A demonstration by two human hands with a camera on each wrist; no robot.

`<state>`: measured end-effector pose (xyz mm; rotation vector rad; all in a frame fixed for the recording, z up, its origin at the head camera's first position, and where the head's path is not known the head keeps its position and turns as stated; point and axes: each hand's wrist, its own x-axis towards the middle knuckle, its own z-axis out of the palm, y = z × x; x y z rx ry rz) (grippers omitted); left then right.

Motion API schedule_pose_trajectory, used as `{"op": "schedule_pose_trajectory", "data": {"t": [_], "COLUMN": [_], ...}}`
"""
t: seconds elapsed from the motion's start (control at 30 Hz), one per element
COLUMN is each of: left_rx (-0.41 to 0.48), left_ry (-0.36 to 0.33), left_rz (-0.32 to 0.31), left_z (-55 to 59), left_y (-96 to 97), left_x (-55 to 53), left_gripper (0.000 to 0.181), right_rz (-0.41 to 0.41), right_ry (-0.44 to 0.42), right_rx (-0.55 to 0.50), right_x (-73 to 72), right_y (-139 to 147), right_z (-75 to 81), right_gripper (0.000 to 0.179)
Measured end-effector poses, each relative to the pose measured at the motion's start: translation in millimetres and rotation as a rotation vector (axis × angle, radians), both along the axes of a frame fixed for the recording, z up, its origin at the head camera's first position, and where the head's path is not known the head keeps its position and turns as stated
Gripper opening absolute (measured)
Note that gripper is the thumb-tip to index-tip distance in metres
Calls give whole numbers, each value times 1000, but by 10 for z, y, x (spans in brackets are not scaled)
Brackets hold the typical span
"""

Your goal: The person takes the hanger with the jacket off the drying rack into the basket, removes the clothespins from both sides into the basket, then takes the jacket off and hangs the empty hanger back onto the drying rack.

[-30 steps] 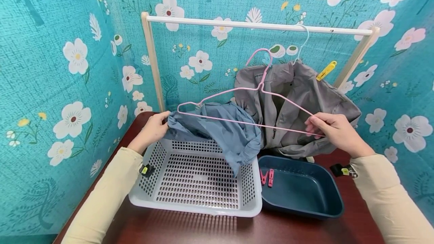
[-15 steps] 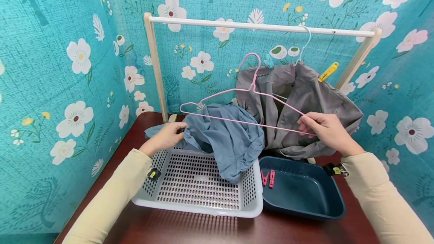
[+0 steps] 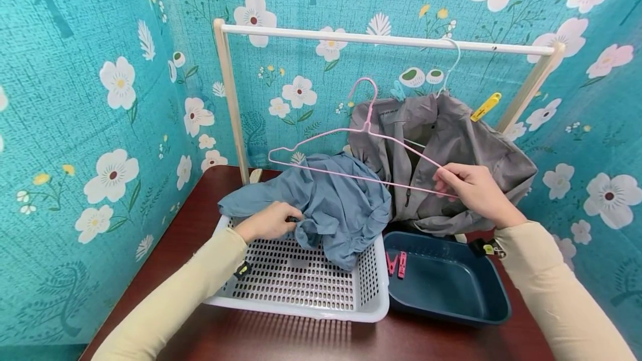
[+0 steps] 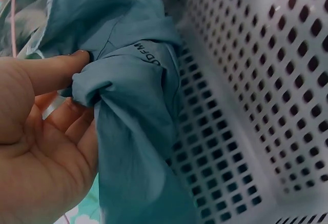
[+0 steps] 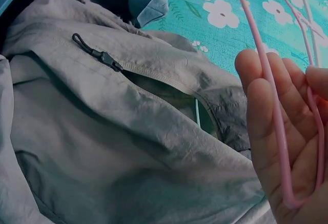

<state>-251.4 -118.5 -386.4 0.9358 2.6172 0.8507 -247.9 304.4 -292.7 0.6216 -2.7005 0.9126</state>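
Note:
A crumpled blue garment [image 3: 331,199] lies over the back of a light grey perforated basket [image 3: 301,314]. My left hand [image 3: 271,220] is at the garment's near left part. In the left wrist view, the thumb and fingers pinch a fold of the garment [image 4: 136,116], beside dark printed letters. My right hand [image 3: 463,185] grips one end of a pink hanger [image 3: 331,170], holding it in the air above the garment with its hook up. In the right wrist view, the fingers [image 5: 261,101] curl round the hanger's pink wire [image 5: 279,126]. The garment's exact shape is hidden by folds.
A grey zipped jacket [image 3: 466,155] hangs on a pale blue hanger [image 3: 453,63] from the white rail [image 3: 321,34], with a yellow clothespin [image 3: 485,107] on it. A dark blue tub [image 3: 451,277] holds pink clothespins [image 3: 402,264]. Floral cloth walls surround the table [image 3: 200,338].
My left hand has let go of the garment's far left part, moved right and nearer, and pinched another fold. The hanger in my right hand has shifted a little left.

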Motion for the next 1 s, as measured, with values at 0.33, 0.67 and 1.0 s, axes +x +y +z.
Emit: {"op": "schedule_pose_trajectory", "data": {"t": [0.33,0.67,1.0], "left_rx": [-78,88,246], "left_ry": [-112,-170,90], "left_rz": [-10,27,493], "left_z": [-110,223,474], "left_y": [86,-204,-546], "left_x": [27,-48,-315], "left_gripper": [30,28,29], "right_rz": [11,15,14], "right_ry": [-20,2,-4], "right_rx": [5,7,-10], "right_x": [-44,-55,-67], "right_y": [-41,-49,-58], "right_z": [-31,-32,-42], "right_gripper": [33,32,32]}}
